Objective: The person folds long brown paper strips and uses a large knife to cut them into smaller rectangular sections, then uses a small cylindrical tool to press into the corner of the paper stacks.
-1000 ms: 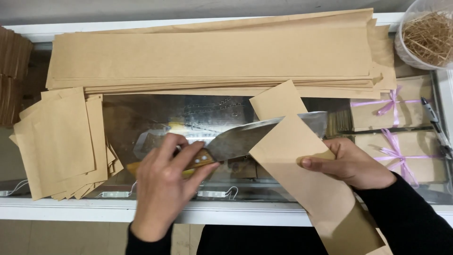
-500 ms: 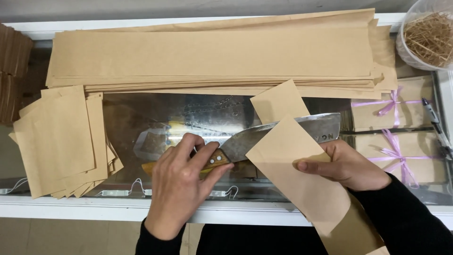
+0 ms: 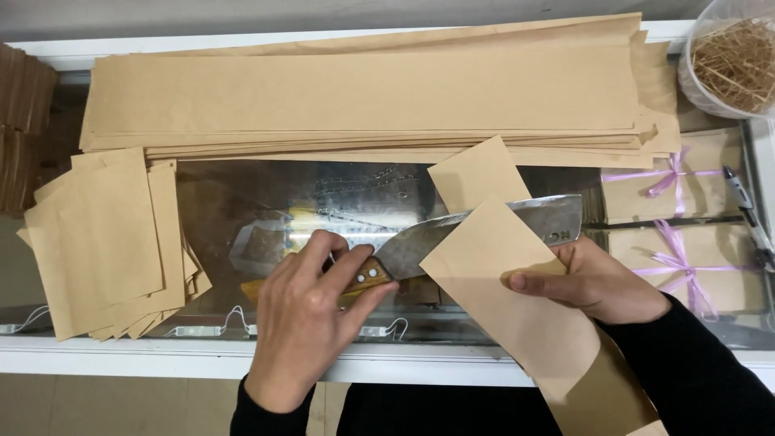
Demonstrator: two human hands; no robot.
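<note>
Over the glass counter (image 3: 242, 202), left hand (image 3: 311, 315) grip wrapped around knife (image 3: 452, 238) handle, right hand (image 3: 597, 282) pinching folded brown paper strip (image 3: 517, 299).

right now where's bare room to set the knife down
Free: the shiny counter between the cut paper squares and left hand, below the long paper strips. Crowded: right side, with ribboned packets, pen and straw bowl.

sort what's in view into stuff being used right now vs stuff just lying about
In use:
- left hand gripping the cleaver by its wooden handle
- right hand holding the folded brown paper strip

Lying about:
- stack of long paper strips
- pile of cut paper pieces
- ribbon-tied packages
- bowl of straw
- pen
</note>
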